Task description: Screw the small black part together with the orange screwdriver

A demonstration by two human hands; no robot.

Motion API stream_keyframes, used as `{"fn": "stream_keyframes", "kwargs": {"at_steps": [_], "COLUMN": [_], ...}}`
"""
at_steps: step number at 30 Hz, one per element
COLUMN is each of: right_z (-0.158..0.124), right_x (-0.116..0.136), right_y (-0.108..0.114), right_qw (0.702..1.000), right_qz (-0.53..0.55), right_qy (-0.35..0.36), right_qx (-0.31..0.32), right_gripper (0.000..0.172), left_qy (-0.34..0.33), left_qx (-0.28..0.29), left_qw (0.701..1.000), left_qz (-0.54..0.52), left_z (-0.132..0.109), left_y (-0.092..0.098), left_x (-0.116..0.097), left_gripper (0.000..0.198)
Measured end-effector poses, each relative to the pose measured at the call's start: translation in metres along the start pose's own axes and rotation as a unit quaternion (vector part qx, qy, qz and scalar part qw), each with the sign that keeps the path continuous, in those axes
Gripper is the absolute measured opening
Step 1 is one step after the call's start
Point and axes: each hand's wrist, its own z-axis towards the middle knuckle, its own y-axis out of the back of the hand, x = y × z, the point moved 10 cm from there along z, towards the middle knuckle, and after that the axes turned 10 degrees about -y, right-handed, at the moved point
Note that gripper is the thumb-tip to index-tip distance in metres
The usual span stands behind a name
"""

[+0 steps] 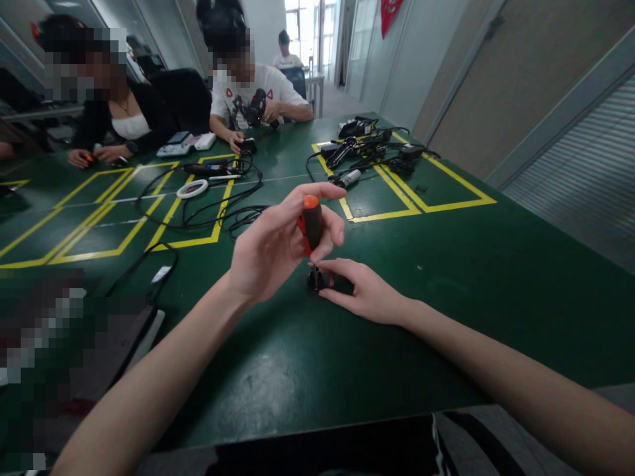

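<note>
My left hand [278, 241] is closed around the handle of a screwdriver [312, 225], dark with an orange-red end and trim. The screwdriver stands nearly upright, its shaft pointing down into a small black part [314, 281] on the green table. From the right, my right hand [360, 287] grips that black part between thumb and fingers, steadying it against the tabletop. What the black part is, and whether a screw sits under the tip, I cannot make out.
Black cables [198, 211] and a white tape-like ring [192, 189] lie beyond on the left. Black devices with cords [357, 152] are heaped inside yellow tape [456, 205] at the far right. Across the green table [436, 344] sit co-workers, one holding a black power tool [256, 106].
</note>
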Motion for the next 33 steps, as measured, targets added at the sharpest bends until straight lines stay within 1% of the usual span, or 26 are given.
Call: {"fn": "stream_keyframes", "kwargs": {"at_steps": [2, 5, 10, 12, 16, 18, 20, 23, 29, 33], "right_z": [0.0, 0.0, 0.001, 0.001, 0.002, 0.002, 0.002, 0.003, 0.003, 0.003], "right_x": [0.001, 0.001, 0.003, 0.002, 0.0, -0.001, 0.001, 0.003, 0.003, -0.001], "right_y": [-0.001, 0.0, 0.005, 0.005, 0.003, 0.001, 0.001, 0.001, 0.006, 0.01], "right_qw": [1.0, 0.999, 0.999, 0.999, 0.999, 0.999, 0.999, 0.998, 0.997, 0.997], "right_qz": [-0.024, -0.039, -0.041, -0.036, -0.035, -0.042, -0.05, -0.063, -0.08, -0.071], "right_qy": [0.006, 0.003, -0.003, -0.006, -0.009, -0.007, 0.0, 0.008, 0.005, -0.008], "right_qx": [-0.001, 0.0, -0.002, 0.0, 0.001, 0.003, 0.003, -0.003, -0.016, -0.025], "right_gripper": [0.034, 0.028, 0.027, 0.027, 0.033, 0.03, 0.027, 0.026, 0.026, 0.023], "left_qy": [0.004, 0.008, 0.011, 0.012, 0.015, 0.016, 0.021, 0.027, 0.017, 0.008], "left_qx": [0.002, -0.002, 0.009, 0.012, 0.003, -0.004, -0.005, -0.006, -0.003, -0.004], "left_qw": [1.0, 1.0, 1.0, 1.0, 1.0, 1.0, 1.0, 1.0, 1.0, 1.0], "left_qz": [0.001, 0.001, -0.007, -0.004, 0.002, 0.004, 0.008, 0.015, 0.002, -0.002], "left_z": [0.001, 0.001, 0.0, -0.001, -0.001, -0.001, 0.0, 0.001, -0.001, -0.002], "left_y": [-0.001, -0.001, -0.001, -0.001, 0.0, -0.001, -0.002, -0.002, -0.001, -0.002], "left_x": [-0.001, 0.0, 0.003, 0.004, 0.003, 0.002, 0.002, 0.003, 0.005, 0.005], "left_gripper": [0.041, 0.038, 0.028, 0.03, 0.031, 0.03, 0.035, 0.042, 0.029, 0.032]}}
